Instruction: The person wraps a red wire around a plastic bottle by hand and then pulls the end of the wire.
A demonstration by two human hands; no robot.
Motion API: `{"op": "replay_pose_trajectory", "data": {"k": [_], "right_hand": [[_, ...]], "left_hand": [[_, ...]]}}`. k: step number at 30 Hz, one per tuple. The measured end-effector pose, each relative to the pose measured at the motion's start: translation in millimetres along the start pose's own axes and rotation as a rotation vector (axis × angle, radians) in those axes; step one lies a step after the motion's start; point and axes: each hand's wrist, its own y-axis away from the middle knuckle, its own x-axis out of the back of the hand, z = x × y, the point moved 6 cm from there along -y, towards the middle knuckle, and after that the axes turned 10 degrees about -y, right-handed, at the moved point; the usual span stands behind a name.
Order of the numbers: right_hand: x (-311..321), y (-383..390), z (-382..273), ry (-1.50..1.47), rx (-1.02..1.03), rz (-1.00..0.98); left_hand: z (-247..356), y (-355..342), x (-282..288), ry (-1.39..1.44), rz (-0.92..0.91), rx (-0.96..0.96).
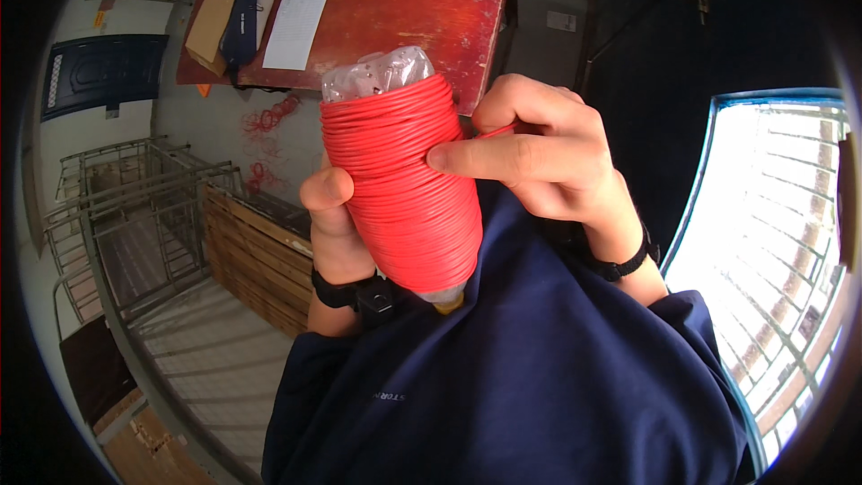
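A clear plastic bottle (pixel 382 74) is wound almost full length with thin red cord (pixel 404 180). It tilts in front of my chest, its crumpled clear base uppermost and a yellow cap (pixel 449 305) pointing down at my dark blue shirt. My left hand (pixel 337 224) holds the wound bottle from the left, thumb on the coils, the other fingers hidden behind it. On the right, my right hand (pixel 552 153) pinches a short stretch of the cord between thumb and bent forefinger. The thumb tip touches the coils. Dark bands circle both wrists.
Beyond the bottle stands a worn red table (pixel 404 0) with a printed sheet (pixel 299 22), a dark pouch (pixel 244 27) and a cardboard box (pixel 211 29). Tangled red cord (pixel 265 121) lies on the floor. Metal bed frames (pixel 135 216) stand left, a barred bright window (pixel 772 242) right.
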Motion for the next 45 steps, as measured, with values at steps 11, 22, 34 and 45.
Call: {"op": "replay_pose_trajectory", "data": {"k": [11,22,34,45], "right_hand": [[5.5,-1.2,1.5,0.008,-0.059,-0.040],[-0.3,2.2,9.5,-0.106,-0.096,-0.058],[0.6,-6.2,-5.6,-0.056,-0.069,-0.051],[2.1,0.7,5.1,-0.091,-0.108,-0.034]], "left_hand": [[-5.7,7.1,9.1,0.148,0.074,0.114],[-4.4,-6.0,-0.1,0.308,-0.146,0.033],[-6.8,5.5,8.1,0.017,0.047,0.048],[14.7,-12.0,-1.8,-0.046,-0.163,0.014]]}}
